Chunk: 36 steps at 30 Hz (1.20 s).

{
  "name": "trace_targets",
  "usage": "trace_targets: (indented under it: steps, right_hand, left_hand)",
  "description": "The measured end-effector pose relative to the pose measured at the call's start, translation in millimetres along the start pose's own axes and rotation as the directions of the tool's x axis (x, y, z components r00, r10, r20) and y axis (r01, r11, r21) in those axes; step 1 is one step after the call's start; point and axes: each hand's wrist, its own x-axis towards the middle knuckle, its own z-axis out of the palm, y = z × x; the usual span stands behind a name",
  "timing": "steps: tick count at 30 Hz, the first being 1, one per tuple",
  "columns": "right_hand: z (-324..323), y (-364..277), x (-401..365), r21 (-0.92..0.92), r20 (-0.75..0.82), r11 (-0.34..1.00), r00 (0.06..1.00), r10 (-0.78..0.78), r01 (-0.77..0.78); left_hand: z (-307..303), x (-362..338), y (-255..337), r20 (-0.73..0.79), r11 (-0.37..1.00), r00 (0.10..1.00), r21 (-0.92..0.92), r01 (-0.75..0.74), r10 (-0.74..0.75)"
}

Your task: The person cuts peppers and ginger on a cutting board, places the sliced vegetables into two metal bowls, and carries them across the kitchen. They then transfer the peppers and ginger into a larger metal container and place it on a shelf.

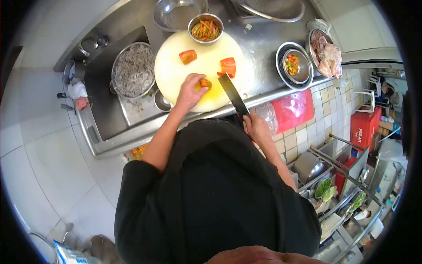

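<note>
On the round yellowish-white cutting board (pixel 169 48), my left hand (pixel 190 93) has its fingers closed around a small orange-red pepper piece (pixel 205 83). My right hand (pixel 258 129) grips the handle of a kitchen knife (pixel 234 96). The dark wide blade points up and left over the board's right edge, its tip beside a cut red pepper piece (pixel 227 66). Another red pepper piece (pixel 188 56) lies farther back on the board. At the board's far edge is a metal bowl (pixel 205 29) of red and green pepper strips.
Left of the board, a metal pot (pixel 133 70) of greyish strips sits in the sink (pixel 103 105). To the right are nested bowls (pixel 293 66) with diced peppers and a bowl of raw chicken (pixel 329 59). A colander (pixel 181 13) stands behind. A red plastic sheet (pixel 293 111) hangs below the counter edge.
</note>
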Motion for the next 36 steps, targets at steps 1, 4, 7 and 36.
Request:
trace_targets:
  steps: [1, 4, 7, 36]
  right_hand:
    - [-6, -6, -4, -0.004, 0.005, 1.0, 1.0, 0.011, -0.011]
    - [-27, -25, -17, -0.052, -0.011, 0.999, 1.0, -0.01, 0.009]
    - [-39, -36, -26, -0.061, -0.004, 0.998, 0.999, -0.034, 0.034]
    - [-7, -27, -66, 0.283, 0.114, 0.927, 0.968, 0.223, -0.247]
  left_hand:
    - [9, -6, 0, 0.014, 1.0, 1.0, 0.018, -0.023, 0.023]
    - [16, -8, 0, 0.05, 1.0, 0.998, 0.004, -0.023, 0.023]
    - [7, -5, 5, 0.105, 1.0, 0.994, -0.016, 0.003, -0.002]
    - [17, 28, 30, 0.354, 0.885, 0.818, 0.284, 0.368, -0.454]
